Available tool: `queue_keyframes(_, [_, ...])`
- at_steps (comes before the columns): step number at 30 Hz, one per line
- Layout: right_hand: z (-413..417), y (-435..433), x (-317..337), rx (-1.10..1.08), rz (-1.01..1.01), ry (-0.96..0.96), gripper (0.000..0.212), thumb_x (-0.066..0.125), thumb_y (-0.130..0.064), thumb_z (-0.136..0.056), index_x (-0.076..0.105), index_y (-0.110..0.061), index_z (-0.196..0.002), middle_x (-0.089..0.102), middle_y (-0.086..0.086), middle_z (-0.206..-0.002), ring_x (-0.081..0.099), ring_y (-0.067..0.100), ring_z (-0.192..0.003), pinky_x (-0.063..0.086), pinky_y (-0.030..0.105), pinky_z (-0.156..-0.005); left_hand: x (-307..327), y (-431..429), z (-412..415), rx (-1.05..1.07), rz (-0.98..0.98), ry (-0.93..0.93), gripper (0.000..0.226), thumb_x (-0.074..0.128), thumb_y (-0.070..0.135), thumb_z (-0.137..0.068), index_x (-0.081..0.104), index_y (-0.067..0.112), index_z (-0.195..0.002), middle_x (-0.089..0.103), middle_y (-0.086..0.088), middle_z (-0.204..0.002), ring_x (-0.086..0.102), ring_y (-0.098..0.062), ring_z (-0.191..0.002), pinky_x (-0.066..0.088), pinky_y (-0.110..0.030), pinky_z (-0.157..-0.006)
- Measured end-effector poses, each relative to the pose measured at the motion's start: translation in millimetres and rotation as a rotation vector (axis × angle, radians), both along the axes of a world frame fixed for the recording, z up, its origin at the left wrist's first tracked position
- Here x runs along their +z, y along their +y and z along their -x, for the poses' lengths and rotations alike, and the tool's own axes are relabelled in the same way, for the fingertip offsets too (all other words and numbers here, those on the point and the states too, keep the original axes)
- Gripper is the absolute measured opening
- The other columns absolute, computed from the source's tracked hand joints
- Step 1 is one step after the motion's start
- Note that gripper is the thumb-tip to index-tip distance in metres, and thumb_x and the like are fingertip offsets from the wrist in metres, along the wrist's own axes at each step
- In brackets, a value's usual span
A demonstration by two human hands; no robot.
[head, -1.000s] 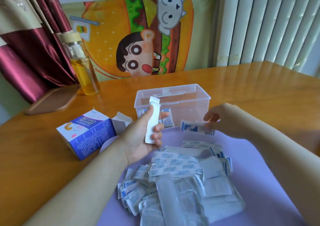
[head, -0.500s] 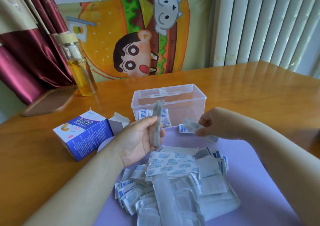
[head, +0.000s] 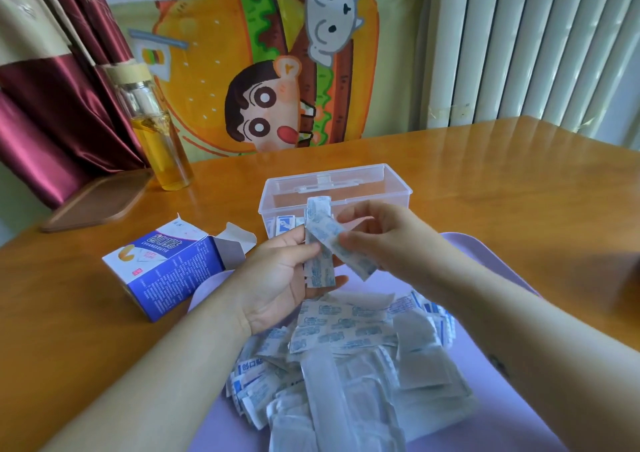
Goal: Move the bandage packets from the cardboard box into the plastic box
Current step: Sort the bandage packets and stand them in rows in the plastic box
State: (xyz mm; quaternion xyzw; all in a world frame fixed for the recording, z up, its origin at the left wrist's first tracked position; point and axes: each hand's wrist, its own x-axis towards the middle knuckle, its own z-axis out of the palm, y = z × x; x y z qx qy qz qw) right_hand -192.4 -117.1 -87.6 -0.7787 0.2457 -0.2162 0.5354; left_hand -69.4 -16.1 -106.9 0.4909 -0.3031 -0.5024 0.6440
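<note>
My left hand (head: 282,278) grips an upright strip of bandage packets (head: 318,243) just in front of the clear plastic box (head: 388,183). My right hand (head: 384,240) pinches a second slanted bandage packet (head: 341,249) and lays it against the strip. A few small packets lie in the plastic box. A loose pile of bandage packets (head: 346,358) covers the purple mat (head: 502,399) below my hands. The blue and white cardboard box (head: 169,264) lies open on its side at the left.
A glass bottle of yellow liquid (head: 156,133) stands at the back left beside a brown wooden tray (head: 100,200). A cartoon burger cushion (head: 270,70) leans behind the wooden table (head: 502,174). A radiator and a curtain stand beyond.
My right hand has carried its packet left and up to meet the strip in my left hand. The left hand has risen a little toward the plastic box.
</note>
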Motion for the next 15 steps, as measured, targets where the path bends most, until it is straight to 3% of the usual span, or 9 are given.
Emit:
queue_keyframes(4, [-8, 7, -9, -0.108, 0.114, -0.048, 0.018, 0.067, -0.015, -0.084, 0.049, -0.018, -0.082, 0.057, -0.003, -0.067, 0.054, 0.004, -0.043, 0.043, 0.021, -0.046, 4, 1, 2, -0.079, 0.0, 0.079, 0.034, 0.034, 0.025, -0.1, 0.06, 0.012, -0.117, 0.071, -0.011, -0.101, 0.07, -0.025, -0.082, 0.057, -0.039, -0.075])
queue_keyframes(7, [-9, 10, -10, -0.032, 0.184, -0.056, 0.015, 0.068, -0.018, -0.085, 0.055, -0.012, -0.08, 0.067, 0.002, -0.07, 0.066, 0.011, -0.05, 0.045, 0.02, -0.051, 1, 0, 3, -0.001, 0.0, 0.051, 0.032, 0.039, 0.018, -0.098, 0.057, 0.007, -0.122, 0.069, -0.011, -0.089, 0.067, -0.023, -0.073, 0.056, -0.031, -0.059])
queue_keyframes(10, [-6, 4, -5, -0.011, 0.171, -0.088, 0.011, 0.068, -0.019, -0.085, 0.057, -0.021, -0.087, 0.07, -0.003, -0.078, 0.069, 0.012, -0.058, 0.045, 0.018, -0.052, -1, 0, -1, 0.104, -0.012, 0.079, 0.025, 0.042, 0.013, -0.097, 0.06, 0.013, -0.114, 0.067, -0.01, -0.088, 0.064, -0.021, -0.079, 0.054, -0.028, -0.058])
queue_keyframes(12, [0, -2, 2, -0.012, 0.217, -0.094, 0.01, 0.07, -0.019, -0.083, 0.061, -0.018, -0.087, 0.069, -0.005, -0.075, 0.065, 0.007, -0.055, 0.047, 0.017, -0.051, 1, 0, -4, 0.138, -0.018, 0.12, 0.022, 0.043, 0.013, -0.096, 0.061, 0.014, -0.11, 0.069, -0.007, -0.08, 0.065, -0.016, -0.067, 0.054, -0.024, -0.054])
queue_keyframes(15, [14, -7, 10, 0.138, 0.374, 0.124, 0.015, 0.073, -0.032, -0.077, 0.068, -0.019, -0.08, 0.065, -0.015, -0.066, 0.052, -0.003, -0.053, 0.04, 0.009, -0.051, 3, 0, -4, 0.154, 0.006, 0.16, 0.023, 0.041, 0.013, -0.098, 0.057, 0.012, -0.115, 0.072, -0.005, -0.085, 0.067, -0.011, -0.065, 0.055, -0.022, -0.055])
